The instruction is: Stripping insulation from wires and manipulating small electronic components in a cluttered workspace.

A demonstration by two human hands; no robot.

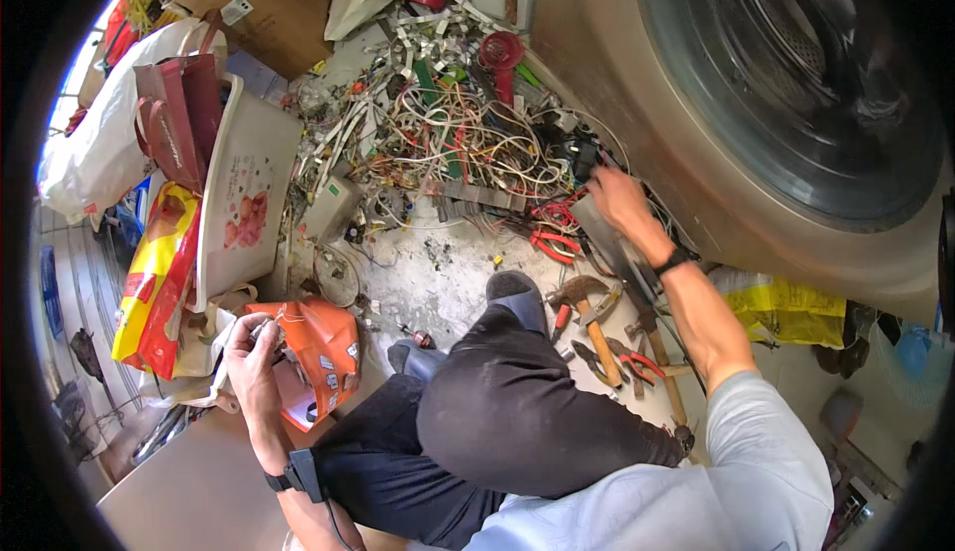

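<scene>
Two hands work apart: the left hand (251, 352) pinches a small dark part (269, 330) beside an orange bag (323, 337), near left; the right hand (617, 198) grips a grey metal strip (607, 243) by the tangled wires (468, 143).

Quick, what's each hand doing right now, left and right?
Left hand: closed on a small dark part by the orange bag.
Right hand: reaching into the wire pile; its grip cannot be told.
</scene>
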